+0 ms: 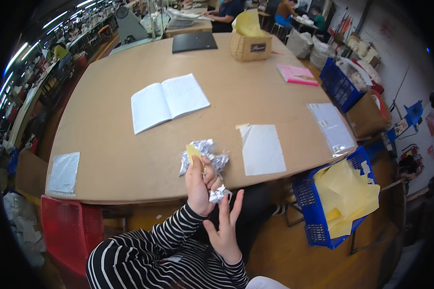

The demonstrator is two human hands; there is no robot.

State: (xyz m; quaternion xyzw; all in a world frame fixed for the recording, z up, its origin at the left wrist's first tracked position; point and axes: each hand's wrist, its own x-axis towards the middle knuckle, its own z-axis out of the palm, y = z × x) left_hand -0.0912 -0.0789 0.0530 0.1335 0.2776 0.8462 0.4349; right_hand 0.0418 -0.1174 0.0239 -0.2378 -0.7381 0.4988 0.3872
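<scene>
My left hand [198, 190] is raised over the table's near edge, its thumb and fingers pinching a small yellow paper slip [193, 153]. A crumpled white paper scrap [218, 194] sits between the lower side of that hand and the fingertips of my right hand [226, 236]. Which hand bears the scrap I cannot tell. The right hand's fingers are spread, with the thumb apart from them. Just beyond my left hand, a pile of crumpled white paper scraps [220, 160] lies on the table, partly hidden by the hand.
On the brown table [106, 144] lie an open notebook [171, 98], a white sheet [264, 150], plastic packets [64, 173], a pink book [298, 74] and a black folder [194, 42]. A wicker basket [248, 47] stands at the back. A blue crate [318, 233] with yellow paper is at right, a red chair [72, 226] at left.
</scene>
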